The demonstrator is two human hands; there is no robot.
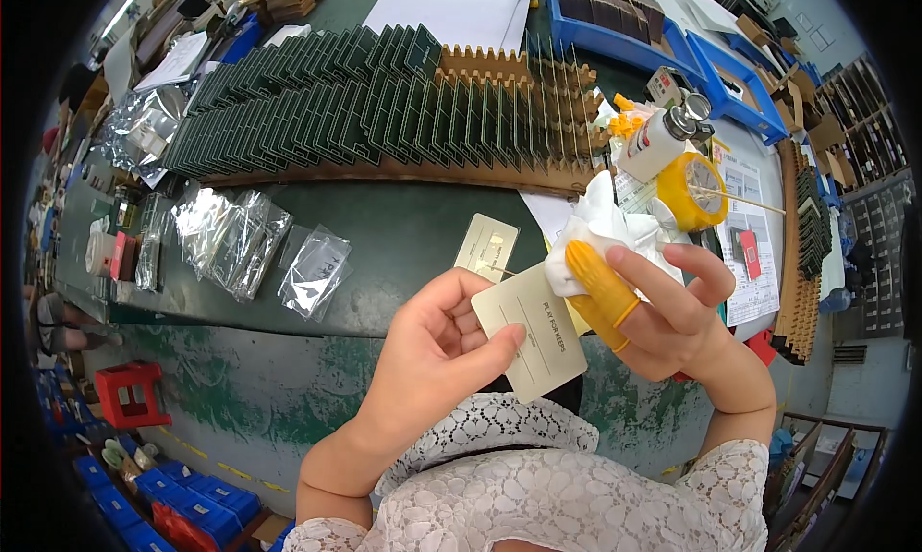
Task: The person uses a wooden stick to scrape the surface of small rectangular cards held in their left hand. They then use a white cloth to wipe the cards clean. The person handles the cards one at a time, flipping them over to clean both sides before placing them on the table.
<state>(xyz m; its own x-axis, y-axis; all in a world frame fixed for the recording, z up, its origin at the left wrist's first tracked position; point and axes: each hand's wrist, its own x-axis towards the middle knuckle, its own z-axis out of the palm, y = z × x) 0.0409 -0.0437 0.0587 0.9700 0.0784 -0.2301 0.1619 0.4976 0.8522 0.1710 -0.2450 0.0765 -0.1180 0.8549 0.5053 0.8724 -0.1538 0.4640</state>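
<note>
My left hand is closed on a pale cream card with dark print, its thumb on the face and the fingers behind. A crumpled white cloth is gripped in my right hand, which wears yellow finger cots. That cloth meets the card's upper right corner; whether it presses on the face I cannot tell. Just beyond my left fingers, a second cream card lies on the dark green tabletop. Part of its lower end is hidden by the held card.
Many dark green cards stand in a slotted wooden rack across the far side. To the right are a white bottle, a yellow tape roll and a blue tray. Clear plastic bags lie at left. A red stool stands below.
</note>
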